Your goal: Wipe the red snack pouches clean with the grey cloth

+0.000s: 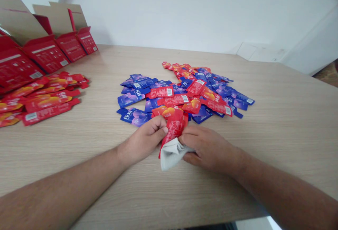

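Both my hands meet at the table's middle, just in front of a heap of red and blue sachets [185, 93]. My left hand [145, 138] pinches the left edge of a red sachet [174, 128], fingers curled. My right hand [206, 147] is closed on that sachet's lower end together with a grey-white cloth [170, 154] that hangs below it. The sachet stands tilted between the two hands, printed side up.
A row of red sachets [44, 98] lies at the left. Behind it stand open red cardboard boxes [47, 52] with raised flaps. The wooden table [277, 128] reaches to a white wall; its near edge runs along the bottom right.
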Motion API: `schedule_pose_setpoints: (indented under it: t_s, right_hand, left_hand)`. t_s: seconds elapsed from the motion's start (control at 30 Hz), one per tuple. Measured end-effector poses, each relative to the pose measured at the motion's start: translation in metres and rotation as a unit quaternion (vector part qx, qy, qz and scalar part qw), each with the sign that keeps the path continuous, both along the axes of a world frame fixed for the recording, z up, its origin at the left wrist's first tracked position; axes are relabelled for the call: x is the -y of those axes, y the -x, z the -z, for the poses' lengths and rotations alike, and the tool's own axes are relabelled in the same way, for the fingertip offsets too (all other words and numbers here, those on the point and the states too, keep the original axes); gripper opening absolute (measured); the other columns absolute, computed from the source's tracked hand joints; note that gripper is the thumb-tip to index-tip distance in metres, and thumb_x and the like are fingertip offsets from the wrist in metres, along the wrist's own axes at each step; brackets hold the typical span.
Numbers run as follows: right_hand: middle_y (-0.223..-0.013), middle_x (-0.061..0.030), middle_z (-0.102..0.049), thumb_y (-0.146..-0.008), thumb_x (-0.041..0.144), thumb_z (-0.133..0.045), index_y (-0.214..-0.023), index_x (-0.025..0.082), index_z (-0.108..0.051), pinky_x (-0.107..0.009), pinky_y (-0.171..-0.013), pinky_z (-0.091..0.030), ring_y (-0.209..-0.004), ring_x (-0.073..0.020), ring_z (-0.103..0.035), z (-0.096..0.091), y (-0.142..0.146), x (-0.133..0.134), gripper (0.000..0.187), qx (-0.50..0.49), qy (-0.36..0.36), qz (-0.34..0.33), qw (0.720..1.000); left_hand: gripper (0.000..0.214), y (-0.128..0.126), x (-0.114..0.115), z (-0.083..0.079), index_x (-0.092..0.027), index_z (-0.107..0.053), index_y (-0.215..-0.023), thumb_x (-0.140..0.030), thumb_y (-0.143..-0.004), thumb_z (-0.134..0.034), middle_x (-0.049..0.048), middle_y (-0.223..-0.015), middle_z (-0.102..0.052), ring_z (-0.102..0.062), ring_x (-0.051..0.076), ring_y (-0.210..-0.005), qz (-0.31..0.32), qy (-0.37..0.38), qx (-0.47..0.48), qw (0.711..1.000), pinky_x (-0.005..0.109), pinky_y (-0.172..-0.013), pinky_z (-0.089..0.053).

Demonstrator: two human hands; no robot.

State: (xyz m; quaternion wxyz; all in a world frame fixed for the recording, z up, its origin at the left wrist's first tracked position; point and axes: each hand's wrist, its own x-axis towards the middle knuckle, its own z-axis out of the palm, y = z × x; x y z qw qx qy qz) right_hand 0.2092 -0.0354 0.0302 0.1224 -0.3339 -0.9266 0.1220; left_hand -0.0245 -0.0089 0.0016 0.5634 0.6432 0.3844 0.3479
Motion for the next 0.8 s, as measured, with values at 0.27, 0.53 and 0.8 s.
schedule_pose_setpoints:
  t_s: [0.27, 0.53, 0.8]
  right_hand:
    - [-0.096, -0.0057, -0.062, -0.095, 0.032, -0.063, -0.091, 0.019, -0.058, -0.033, -0.078, -0.044, -0.087, -0.0214, -0.057, 0.0016, -0.0016, -0.0032, 0.014, -0.023, -0.005, 0.046, 0.999]
    - [-0.095, -0.0067, -0.062, -0.094, 0.032, -0.064, -0.094, 0.018, -0.058, -0.034, -0.076, -0.044, -0.087, -0.0221, -0.057, 0.0015, -0.0045, -0.0059, 0.015, -0.027, -0.024, 0.102, 0.994]
    - [-0.097, -0.0047, -0.063, -0.094, 0.029, -0.065, -0.090, 0.020, -0.058, -0.033, -0.078, -0.043, -0.089, -0.0213, -0.058, -0.0008, -0.0021, -0.0041, 0.012, -0.010, -0.003, 0.018, 1.000]
  left_hand:
    - [0.022, 0.0004, 0.0000, 0.0002, -0.019, -0.050, -0.085, -0.037, -0.097, -0.056, -0.0044, -0.069, -0.050, -0.041, 0.010, -0.059, 0.001, -0.003, -0.001, 1.000, 0.022, -0.056, -0.035]
    - [0.023, 0.0008, -0.0012, 0.0014, -0.019, -0.050, -0.085, -0.037, -0.097, -0.057, -0.0042, -0.069, -0.050, -0.040, 0.010, -0.058, 0.003, -0.005, -0.009, 1.000, 0.022, -0.055, -0.034]
    - [0.022, 0.0013, -0.0006, 0.0004, -0.019, -0.049, -0.083, -0.035, -0.097, -0.056, -0.0041, -0.069, -0.049, -0.040, 0.010, -0.060, 0.004, -0.020, -0.015, 1.000, 0.022, -0.056, -0.034]
